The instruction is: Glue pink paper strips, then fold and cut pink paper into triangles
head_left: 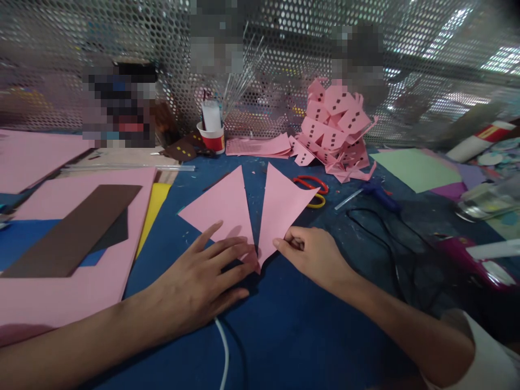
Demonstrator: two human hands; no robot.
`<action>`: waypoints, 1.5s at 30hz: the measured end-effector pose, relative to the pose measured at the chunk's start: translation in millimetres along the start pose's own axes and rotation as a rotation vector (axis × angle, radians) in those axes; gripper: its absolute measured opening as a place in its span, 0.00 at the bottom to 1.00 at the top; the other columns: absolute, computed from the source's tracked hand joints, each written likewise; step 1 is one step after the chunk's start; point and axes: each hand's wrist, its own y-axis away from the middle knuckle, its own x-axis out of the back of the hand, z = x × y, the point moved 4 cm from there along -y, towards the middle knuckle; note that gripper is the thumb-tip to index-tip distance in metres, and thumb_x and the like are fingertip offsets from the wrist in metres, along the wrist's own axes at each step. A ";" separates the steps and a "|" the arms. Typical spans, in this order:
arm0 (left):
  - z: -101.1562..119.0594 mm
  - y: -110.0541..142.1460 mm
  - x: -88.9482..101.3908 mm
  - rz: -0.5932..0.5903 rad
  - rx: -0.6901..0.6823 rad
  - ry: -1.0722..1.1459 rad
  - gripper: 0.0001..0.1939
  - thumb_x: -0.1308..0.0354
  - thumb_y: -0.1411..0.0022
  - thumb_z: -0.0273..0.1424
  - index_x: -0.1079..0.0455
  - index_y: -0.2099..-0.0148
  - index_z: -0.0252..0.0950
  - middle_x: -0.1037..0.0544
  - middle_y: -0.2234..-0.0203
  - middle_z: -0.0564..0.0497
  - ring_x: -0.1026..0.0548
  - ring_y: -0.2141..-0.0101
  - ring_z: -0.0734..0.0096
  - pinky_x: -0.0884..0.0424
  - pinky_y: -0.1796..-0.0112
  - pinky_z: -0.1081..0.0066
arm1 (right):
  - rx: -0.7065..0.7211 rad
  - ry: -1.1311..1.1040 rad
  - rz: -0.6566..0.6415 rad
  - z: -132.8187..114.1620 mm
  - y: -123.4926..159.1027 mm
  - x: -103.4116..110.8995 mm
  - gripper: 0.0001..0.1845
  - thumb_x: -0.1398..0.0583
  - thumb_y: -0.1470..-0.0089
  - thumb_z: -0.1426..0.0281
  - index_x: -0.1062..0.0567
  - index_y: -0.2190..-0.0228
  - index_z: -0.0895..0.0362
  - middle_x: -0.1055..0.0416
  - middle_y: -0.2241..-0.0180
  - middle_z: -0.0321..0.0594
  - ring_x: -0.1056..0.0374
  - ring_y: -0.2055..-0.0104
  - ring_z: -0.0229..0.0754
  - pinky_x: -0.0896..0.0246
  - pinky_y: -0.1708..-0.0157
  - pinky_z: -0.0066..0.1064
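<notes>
Pink paper point(229, 208) under left hand point(199, 276), fingers spread; right hand point(311, 249) curled, thumb at paper's edge, can't tell if pinching.

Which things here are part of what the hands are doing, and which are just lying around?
In use:
- pink cut paper
- left hand, spread over it
- right hand, at its edge

Apparently lying about, untouched:
- scissors
- blue glue gun
- green sheet
- brown strip
- dotted pink shapes

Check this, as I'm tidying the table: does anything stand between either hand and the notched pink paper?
Nothing visible: the left hand lies on the notched pink paper, the right hand is at its right edge, and the scissors lie beyond.
</notes>
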 end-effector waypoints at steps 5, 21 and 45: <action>-0.7 0.0 -0.9 0.007 0.004 0.004 0.15 0.42 0.30 0.37 0.28 0.43 0.42 0.24 0.43 0.47 0.29 0.40 0.56 0.56 0.31 0.47 | 0.007 0.036 0.021 0.5 -0.5 -0.6 0.18 0.39 0.43 0.64 0.32 0.82 0.55 0.33 0.83 0.30 0.43 0.80 0.33 0.56 0.76 0.30; -1.6 0.0 0.0 0.003 0.008 0.015 0.15 0.41 0.31 0.36 0.27 0.44 0.42 0.23 0.44 0.47 0.29 0.41 0.57 0.56 0.31 0.48 | 0.013 0.050 0.037 1.1 -0.4 -1.2 0.17 0.39 0.45 0.65 0.34 0.82 0.55 0.35 0.83 0.30 0.44 0.80 0.33 0.56 0.75 0.30; 3.3 1.1 2.1 0.006 -0.023 0.031 0.17 0.43 0.29 0.37 0.28 0.41 0.39 0.23 0.44 0.47 0.28 0.42 0.58 0.56 0.31 0.49 | 0.015 0.057 0.030 0.4 0.0 -0.3 0.17 0.39 0.45 0.65 0.34 0.82 0.55 0.36 0.84 0.30 0.45 0.80 0.33 0.56 0.75 0.30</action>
